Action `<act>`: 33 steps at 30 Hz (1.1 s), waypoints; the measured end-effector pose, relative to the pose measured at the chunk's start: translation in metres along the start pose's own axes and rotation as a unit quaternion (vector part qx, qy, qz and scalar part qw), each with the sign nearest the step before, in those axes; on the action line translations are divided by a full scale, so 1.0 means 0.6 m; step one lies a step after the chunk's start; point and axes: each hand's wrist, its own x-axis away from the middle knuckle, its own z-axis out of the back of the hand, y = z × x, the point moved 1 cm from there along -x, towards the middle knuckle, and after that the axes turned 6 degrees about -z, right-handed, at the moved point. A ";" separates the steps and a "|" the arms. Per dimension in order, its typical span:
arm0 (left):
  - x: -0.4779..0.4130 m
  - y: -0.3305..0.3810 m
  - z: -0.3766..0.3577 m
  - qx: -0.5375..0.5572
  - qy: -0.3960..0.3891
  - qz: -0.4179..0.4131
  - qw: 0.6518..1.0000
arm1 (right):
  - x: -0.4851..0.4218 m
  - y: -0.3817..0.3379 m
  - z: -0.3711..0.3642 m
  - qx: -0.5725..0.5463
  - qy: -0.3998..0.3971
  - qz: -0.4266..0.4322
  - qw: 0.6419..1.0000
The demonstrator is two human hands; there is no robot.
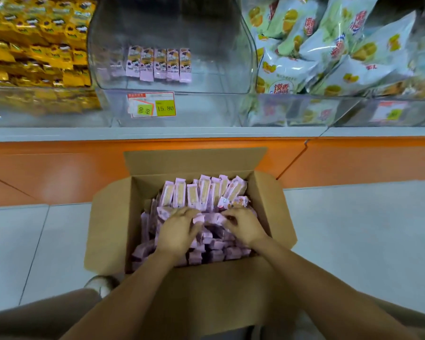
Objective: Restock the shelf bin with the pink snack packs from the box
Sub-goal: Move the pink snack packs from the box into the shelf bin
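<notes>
The bin (245, 45) has room in front and right of its packs (158, 63); yellow packs (35, 45) and bags (329, 57) flank it. Box (108, 217) flaps splay open.

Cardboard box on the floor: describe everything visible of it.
The cardboard box is plain brown corrugated board, open on top, its side and near flaps folded outward, the far flap upright. It stands on the pale tiled floor in front of the orange shelf base. It is nearly full of pink snack packs, one row on end at the far side. The left hand and right hand reach inside, fingers curled on packs.
</notes>
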 end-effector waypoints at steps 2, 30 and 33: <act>0.003 0.012 0.022 0.072 0.044 0.051 0.995 | 0.003 -0.008 0.018 -0.072 0.020 -0.017 0.997; 0.005 0.027 0.043 0.625 0.011 0.307 0.718 | 0.050 -0.052 0.043 -0.489 -0.101 -0.044 0.865; 0.008 0.024 0.045 0.581 -0.038 0.289 0.760 | 0.047 -0.050 0.051 -0.510 -0.068 -0.065 0.855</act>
